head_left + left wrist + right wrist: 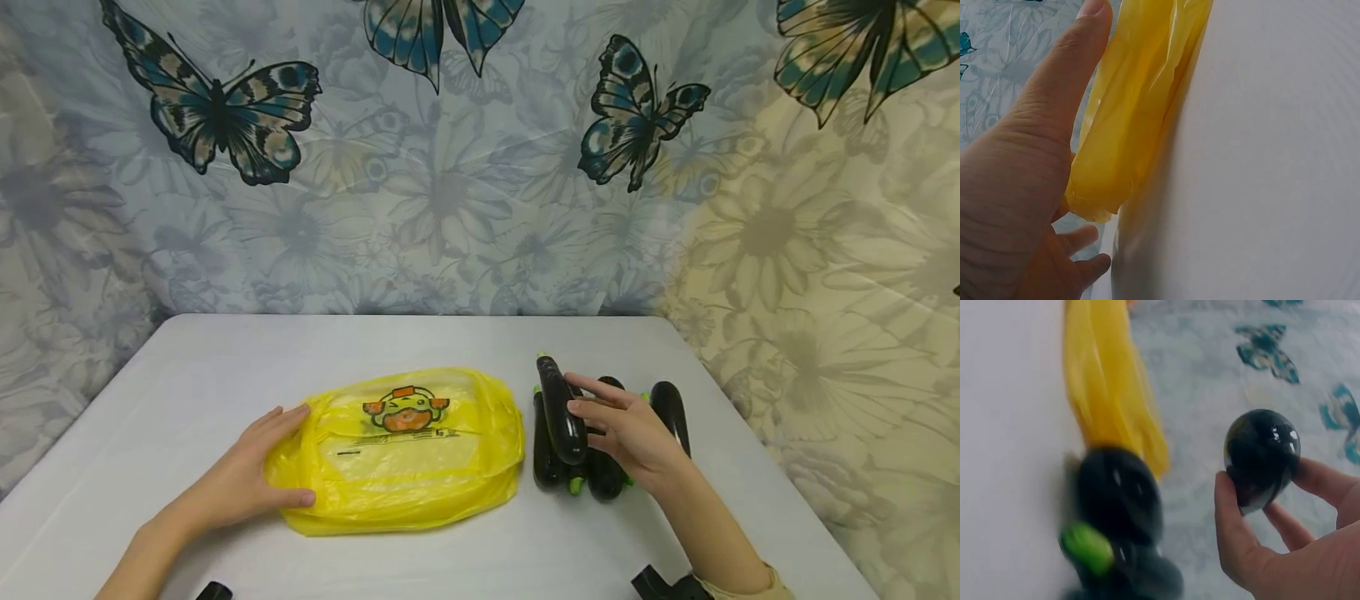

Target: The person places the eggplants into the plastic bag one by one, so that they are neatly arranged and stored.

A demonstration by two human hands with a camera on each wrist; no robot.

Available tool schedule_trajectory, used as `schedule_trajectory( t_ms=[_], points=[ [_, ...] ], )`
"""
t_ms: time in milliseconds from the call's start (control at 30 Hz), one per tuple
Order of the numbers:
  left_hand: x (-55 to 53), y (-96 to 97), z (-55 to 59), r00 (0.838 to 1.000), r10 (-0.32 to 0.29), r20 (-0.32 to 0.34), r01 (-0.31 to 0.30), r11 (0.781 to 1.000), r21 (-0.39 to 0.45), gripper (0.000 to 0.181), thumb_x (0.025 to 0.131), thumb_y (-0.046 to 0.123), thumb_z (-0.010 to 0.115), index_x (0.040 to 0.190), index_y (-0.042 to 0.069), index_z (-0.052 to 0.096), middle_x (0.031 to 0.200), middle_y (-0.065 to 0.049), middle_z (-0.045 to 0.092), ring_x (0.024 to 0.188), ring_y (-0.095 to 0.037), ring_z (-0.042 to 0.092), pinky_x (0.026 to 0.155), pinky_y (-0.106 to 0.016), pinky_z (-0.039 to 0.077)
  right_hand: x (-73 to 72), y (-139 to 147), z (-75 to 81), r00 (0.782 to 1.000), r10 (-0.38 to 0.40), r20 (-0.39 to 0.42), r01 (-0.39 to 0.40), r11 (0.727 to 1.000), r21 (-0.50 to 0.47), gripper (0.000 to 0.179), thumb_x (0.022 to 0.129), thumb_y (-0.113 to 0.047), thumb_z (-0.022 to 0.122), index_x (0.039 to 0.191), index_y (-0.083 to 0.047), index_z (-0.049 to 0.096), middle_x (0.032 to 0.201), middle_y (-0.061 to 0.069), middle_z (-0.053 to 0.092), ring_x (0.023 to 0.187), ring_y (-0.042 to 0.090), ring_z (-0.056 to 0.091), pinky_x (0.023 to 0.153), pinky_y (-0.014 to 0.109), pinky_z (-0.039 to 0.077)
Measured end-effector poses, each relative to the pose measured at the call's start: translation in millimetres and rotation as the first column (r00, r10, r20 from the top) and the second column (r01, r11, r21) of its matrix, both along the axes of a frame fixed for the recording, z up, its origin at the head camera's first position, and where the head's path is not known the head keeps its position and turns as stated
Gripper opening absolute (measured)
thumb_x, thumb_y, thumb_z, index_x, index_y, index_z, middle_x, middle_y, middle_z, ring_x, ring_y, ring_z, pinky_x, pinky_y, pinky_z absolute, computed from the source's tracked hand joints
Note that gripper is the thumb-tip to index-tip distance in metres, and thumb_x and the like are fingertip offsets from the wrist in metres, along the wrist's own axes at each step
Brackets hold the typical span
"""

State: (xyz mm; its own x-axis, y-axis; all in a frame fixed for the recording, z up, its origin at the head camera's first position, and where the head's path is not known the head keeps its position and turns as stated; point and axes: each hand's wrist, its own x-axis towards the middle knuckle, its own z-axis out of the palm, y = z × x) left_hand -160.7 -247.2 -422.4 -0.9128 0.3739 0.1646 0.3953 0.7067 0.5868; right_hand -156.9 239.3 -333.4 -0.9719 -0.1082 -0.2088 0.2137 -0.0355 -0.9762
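A yellow plastic bag with a cartoon print lies flat on the table. My left hand rests at its left end, thumb and fingers spread along the edge. In the left wrist view the thumb lies straight against the yellow plastic. To the right of the bag, my right hand pinches a dark, glossy eggplant between thumb and fingers. The right wrist view shows this eggplant end-on, held apart from the others. Several more eggplants lie below and beside it, partly hidden by the hand.
One eggplant lies farthest right, behind my right wrist. The white table ends at a butterfly-patterned cloth backdrop. Black objects show at the near edge by both forearms.
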Motion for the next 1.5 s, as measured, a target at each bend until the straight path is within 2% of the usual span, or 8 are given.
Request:
schedule_trajectory(
  t_ms=[167, 300, 567, 800, 933, 1100, 1267, 1500],
  points=[
    [3.9, -6.0, -1.8, 1.000, 0.012, 0.014, -0.012, 0.999, 0.029, 0.108, 0.068, 0.053, 0.086, 0.152, 0.006, 0.036, 0.153, -0.020, 0.033, 0.139, -0.048, 0.021, 0.100, -0.073, 0.022, 0.4, -36.4, -9.5, 1.000, 0.009, 0.019, -0.010, 1.000, 0.025, 0.056, 0.088, -0.015, 0.075, 0.140, -0.011, 0.057, 0.121, 0.012, 0.053, 0.105, 0.025, 0.053, 0.083, 0.039, 0.049],
    [6.1, -7.5, -4.5, 0.999, 0.021, 0.024, -0.022, 0.999, 0.025, 0.111, 0.068, 0.053, 0.085, 0.153, 0.005, 0.033, 0.152, -0.022, 0.033, 0.136, -0.047, 0.028, 0.102, -0.069, 0.027, 0.6, -69.2, -14.2, 0.999, 0.034, 0.026, -0.034, 0.999, 0.007, 0.052, 0.085, -0.013, 0.077, 0.135, -0.013, 0.062, 0.121, 0.012, 0.060, 0.104, 0.025, 0.059, 0.080, 0.038, 0.052],
    [6.2, -10.1, -5.0, 1.000, 0.018, 0.008, -0.018, 1.000, 0.021, 0.114, 0.066, 0.053, 0.087, 0.153, 0.004, 0.032, 0.151, -0.022, 0.035, 0.134, -0.047, 0.032, 0.101, -0.068, 0.030, -5.1, -134.8, -22.1, 0.988, 0.142, 0.068, -0.130, 0.980, -0.152, 0.049, 0.086, -0.007, 0.074, 0.133, -0.008, 0.063, 0.122, 0.016, 0.064, 0.099, 0.028, 0.065, 0.083, 0.041, 0.055],
    [6.8, -9.0, -3.1, 1.000, 0.020, 0.023, -0.020, 1.000, 0.009, 0.117, 0.064, 0.056, 0.087, 0.151, 0.000, 0.032, 0.150, -0.024, 0.036, 0.133, -0.047, 0.033, 0.101, -0.067, 0.030, -10.3, -184.5, -38.1, 0.979, 0.157, 0.132, -0.123, 0.964, -0.236, 0.046, 0.085, -0.004, 0.074, 0.130, -0.009, 0.065, 0.121, 0.016, 0.063, 0.096, 0.030, 0.067, 0.082, 0.042, 0.056],
    [6.3, -8.5, -2.1, 1.000, 0.019, 0.017, -0.019, 1.000, 0.003, 0.118, 0.062, 0.058, 0.087, 0.150, -0.001, 0.034, 0.149, -0.023, 0.037, 0.133, -0.046, 0.034, 0.102, -0.066, 0.030, -8.6, -208.7, -47.6, 0.982, 0.147, 0.115, -0.122, 0.972, -0.202, 0.045, 0.084, -0.003, 0.075, 0.129, -0.009, 0.066, 0.117, 0.014, 0.064, 0.094, 0.027, 0.067, 0.082, 0.042, 0.056],
    [5.9, -6.4, -1.7, 1.000, 0.003, -0.003, -0.003, 1.000, 0.015, 0.118, 0.062, 0.057, 0.088, 0.149, -0.002, 0.034, 0.147, -0.025, 0.039, 0.131, -0.047, 0.037, 0.102, -0.066, 0.031, -7.5, -231.9, -54.6, 0.991, 0.112, 0.069, -0.104, 0.988, -0.111, 0.043, 0.082, -0.003, 0.077, 0.124, -0.011, 0.070, 0.113, 0.010, 0.064, 0.088, 0.022, 0.067, 0.079, 0.038, 0.057],
    [4.0, -4.4, -4.3, 1.000, -0.006, -0.022, 0.006, 1.000, 0.009, 0.119, 0.062, 0.060, 0.087, 0.149, -0.002, 0.034, 0.147, -0.024, 0.040, 0.130, -0.046, 0.039, 0.101, -0.065, 0.033, -10.2, -252.2, -58.5, 0.992, 0.111, 0.062, -0.105, 0.990, -0.090, 0.039, 0.082, -0.002, 0.077, 0.119, -0.011, 0.072, 0.097, 0.008, 0.070, 0.085, 0.022, 0.068, 0.076, 0.037, 0.058],
    [-1.1, -2.8, -6.7, 0.999, -0.025, -0.039, 0.025, 1.000, 0.014, 0.121, 0.061, 0.061, 0.086, 0.149, -0.004, 0.034, 0.147, -0.023, 0.041, 0.130, -0.045, 0.039, 0.100, -0.066, 0.034, -14.0, -270.4, -65.8, 0.992, 0.123, 0.019, -0.123, 0.992, 0.003, 0.040, 0.081, -0.003, 0.079, 0.120, -0.012, 0.072, 0.096, 0.006, 0.067, 0.086, 0.020, 0.067, 0.073, 0.036, 0.058]
  ],
)
